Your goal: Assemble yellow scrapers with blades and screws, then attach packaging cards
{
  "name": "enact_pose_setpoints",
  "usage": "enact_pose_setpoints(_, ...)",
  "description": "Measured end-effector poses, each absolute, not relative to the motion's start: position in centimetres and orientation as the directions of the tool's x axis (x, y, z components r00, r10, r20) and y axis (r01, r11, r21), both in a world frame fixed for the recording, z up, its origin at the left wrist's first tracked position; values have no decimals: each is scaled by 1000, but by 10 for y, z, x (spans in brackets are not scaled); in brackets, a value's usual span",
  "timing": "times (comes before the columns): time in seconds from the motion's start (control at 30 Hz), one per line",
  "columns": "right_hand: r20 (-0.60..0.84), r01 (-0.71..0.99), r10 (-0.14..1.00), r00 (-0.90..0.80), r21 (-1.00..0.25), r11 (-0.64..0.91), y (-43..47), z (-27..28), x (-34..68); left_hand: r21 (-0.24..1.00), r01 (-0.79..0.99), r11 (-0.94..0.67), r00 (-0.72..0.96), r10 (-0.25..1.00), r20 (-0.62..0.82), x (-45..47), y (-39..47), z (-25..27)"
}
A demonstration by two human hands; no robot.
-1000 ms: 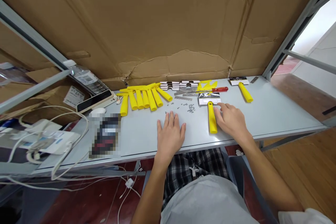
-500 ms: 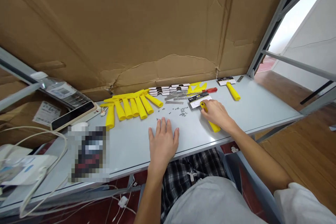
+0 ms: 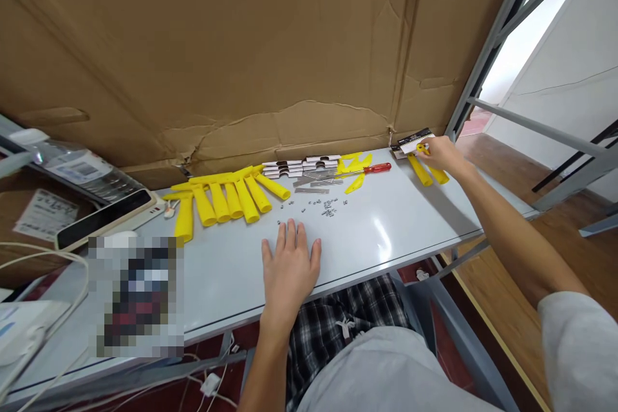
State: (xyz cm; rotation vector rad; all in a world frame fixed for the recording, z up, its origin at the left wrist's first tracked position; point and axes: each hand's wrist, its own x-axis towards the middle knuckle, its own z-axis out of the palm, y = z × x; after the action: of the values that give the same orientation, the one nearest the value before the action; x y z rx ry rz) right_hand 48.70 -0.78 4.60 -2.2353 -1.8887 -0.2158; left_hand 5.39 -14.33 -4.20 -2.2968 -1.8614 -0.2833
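The right hand (image 3: 440, 153) holds the yellow-handled tool (image 3: 423, 149), just beside a similar tool (image 3: 420, 170), while the left hand (image 3: 288, 267) lies flat, fingers apart, on the table (image 3: 347, 238); it seems light, stiff, maybe slippery, best taken by its handle.

Shirt (image 3: 386, 376), pale grey, bottom centre of frame; short sleeve (image 3: 579, 338), lower right. Bottoms (image 3: 326, 344), black-and-white plaid, white drawstring (image 3: 345, 328), knotted.

One head view — forward and down over both hands (image 3: 290, 267), table (image 3: 224, 273) close, facing the cardboard (image 3: 270, 58).
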Motion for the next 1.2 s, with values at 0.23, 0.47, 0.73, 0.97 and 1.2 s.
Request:
enact_pose_setpoints(0.23,132,986,979,158,-76,-149,37,17,521,-12,978,-210,206,944,259,52,-142,-46)
enact_pose_setpoints(0.47,117,985,980,161,-78,-152,40,7,528,-14,977,-214,209,939,272,52,-142,-45)
enact_pose_setpoints(0.73,357,996,934,-21,-72,50,33,29,456,-24,979,-201,202,954,221,56,-143,-27)
enact_pose_setpoints(0.97,424,909,842,-332,-95,407,45,16,363,82,990,-119,100,975,200,16,-63,45)
enact_pose_setpoints(1.2,481,900,814,-327,-104,423,45,-19,370,21,996,91,-93,951,294,-42,30,54)
